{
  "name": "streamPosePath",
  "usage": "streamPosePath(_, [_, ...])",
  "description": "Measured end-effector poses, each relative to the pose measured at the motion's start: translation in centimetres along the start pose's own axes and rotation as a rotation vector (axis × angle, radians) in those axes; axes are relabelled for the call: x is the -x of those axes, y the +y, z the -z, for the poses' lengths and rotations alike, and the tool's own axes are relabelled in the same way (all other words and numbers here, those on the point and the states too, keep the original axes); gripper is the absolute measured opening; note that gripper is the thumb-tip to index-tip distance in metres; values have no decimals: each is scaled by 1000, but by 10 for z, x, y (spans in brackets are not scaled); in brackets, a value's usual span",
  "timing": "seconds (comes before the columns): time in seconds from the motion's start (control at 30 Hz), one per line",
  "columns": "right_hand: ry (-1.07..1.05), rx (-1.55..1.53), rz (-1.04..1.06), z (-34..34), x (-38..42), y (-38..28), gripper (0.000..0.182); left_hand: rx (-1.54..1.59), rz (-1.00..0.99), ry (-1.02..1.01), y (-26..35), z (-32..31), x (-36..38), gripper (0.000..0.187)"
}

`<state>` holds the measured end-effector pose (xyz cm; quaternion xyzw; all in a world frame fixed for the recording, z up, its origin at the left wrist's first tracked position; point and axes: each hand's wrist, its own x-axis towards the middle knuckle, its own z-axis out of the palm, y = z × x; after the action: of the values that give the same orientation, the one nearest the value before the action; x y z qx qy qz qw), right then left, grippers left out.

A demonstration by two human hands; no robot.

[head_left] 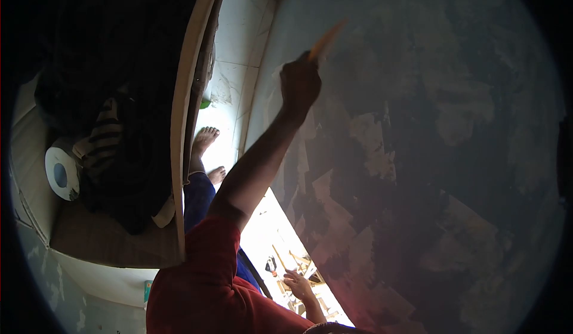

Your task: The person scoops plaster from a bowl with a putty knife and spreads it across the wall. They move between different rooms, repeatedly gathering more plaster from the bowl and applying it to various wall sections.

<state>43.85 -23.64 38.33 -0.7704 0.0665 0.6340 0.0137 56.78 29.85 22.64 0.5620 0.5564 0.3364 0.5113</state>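
Note:
My left hand (300,86), at the end of an outstretched arm in a red sleeve, is closed round a flat orange scraper (326,40). Motion blurs the scraper's thin blade, which points up and right and overlaps the grey-blue wall (412,149) in this view. Pale, uneven smears of filler (373,143) cover parts of that wall. Low in the frame, my right hand (299,286) has its fingers spread and holds nothing. Behind it lies a brightly lit floor area.
A cardboard box (181,113) fills the left side, holding a white roll (62,173), dark cloth and a striped fabric (106,131). Bare feet (206,138) stand on white floor tiles (239,30). Wooden pieces (307,268) lie in the bright area below.

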Motion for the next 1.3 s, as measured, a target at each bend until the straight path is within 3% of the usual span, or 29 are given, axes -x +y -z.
streamPosePath(0.07, [53, -67, 1, 10, 8, -18, 49, -83, 3, 133, -23, -16, -37, 9])
streamPosePath(0.27, [125, -196, -49, 22, 24, -4, 50, -393, -136, -31, -58, -53, -75, 14])
streamPosePath(0.33, [98, -158, -58, 19, 21, 5, 51, -426, -72, -196, -44, -42, -75, 17])
streamPosePath(0.53, [7, -65, -93, 10, 7, 11, 49, -374, -98, -308, 7, -5, -31, 20])
streamPosePath(0.63, [10, -5, -7, 14, 7, -7, 49, -165, -200, -275, 14, 18, -10, 20])
streamPosePath(0.67, [17, -37, 7, 17, 9, -13, 49, -55, -98, -296, 11, 23, -15, 18])
streamPosePath(0.7, [22, -41, 10, 20, 9, -14, 49, 91, -81, -162, 6, 20, -20, 16])
streamPosePath(0.77, [73, -168, 25, 24, 11, -14, 49, -121, -143, -19, -4, 13, -42, 16])
streamPosePath(0.87, [96, -182, -12, 27, 16, -18, 49, -295, -156, -12, -17, -22, -59, 15])
streamPosePath(1.0, [108, -75, -67, 23, 21, -22, 49, -293, -198, -17, 7, -44, -22, 14])
streamPosePath(1.17, [-9, -63, -25, 12, -8, 11, 48, -50, -204, -109, 16, 14, 27, 13])
streamPosePath(1.3, [33, -67, 19, 25, 12, -26, 48, -207, -85, 50, -25, -4, -30, 14])
